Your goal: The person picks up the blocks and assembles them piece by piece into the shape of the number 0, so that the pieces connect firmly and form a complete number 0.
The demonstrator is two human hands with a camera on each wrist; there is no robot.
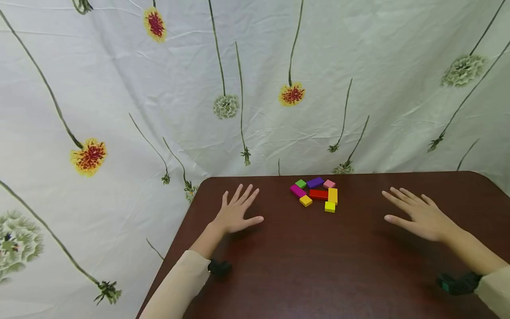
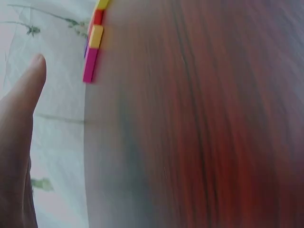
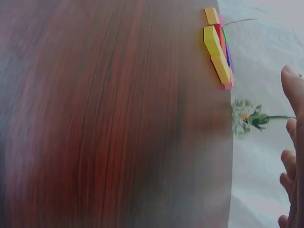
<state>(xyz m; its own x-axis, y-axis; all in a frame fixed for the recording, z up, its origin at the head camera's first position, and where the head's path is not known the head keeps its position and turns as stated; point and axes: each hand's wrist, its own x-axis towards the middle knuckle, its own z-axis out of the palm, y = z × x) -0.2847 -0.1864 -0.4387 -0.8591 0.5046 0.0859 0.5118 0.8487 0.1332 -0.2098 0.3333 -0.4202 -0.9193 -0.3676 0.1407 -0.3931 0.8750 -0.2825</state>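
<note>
Several coloured blocks lie grouped near the table's far edge: a red block [image 1: 318, 194] in the middle, a purple block [image 1: 315, 182] behind it, a magenta block [image 1: 297, 191] at left, an orange block [image 1: 332, 196] at right, a yellow block [image 1: 330, 207] in front, plus small green, pink and yellow-orange ones. My left hand [image 1: 235, 212], fingers spread, is left of the blocks and holds nothing. To their right, my right hand [image 1: 422, 217] is also spread and empty. Part of the left hand [image 2: 21, 142] and of the right hand [image 3: 295, 142] shows in the wrist views.
The dark wooden table [image 1: 303, 266] has rounded far corners. Behind it hangs a pale cloth [image 1: 183, 79] printed with flowers. A dark device [image 1: 219, 268] sits at the left wrist and another [image 1: 458, 283] at the right wrist.
</note>
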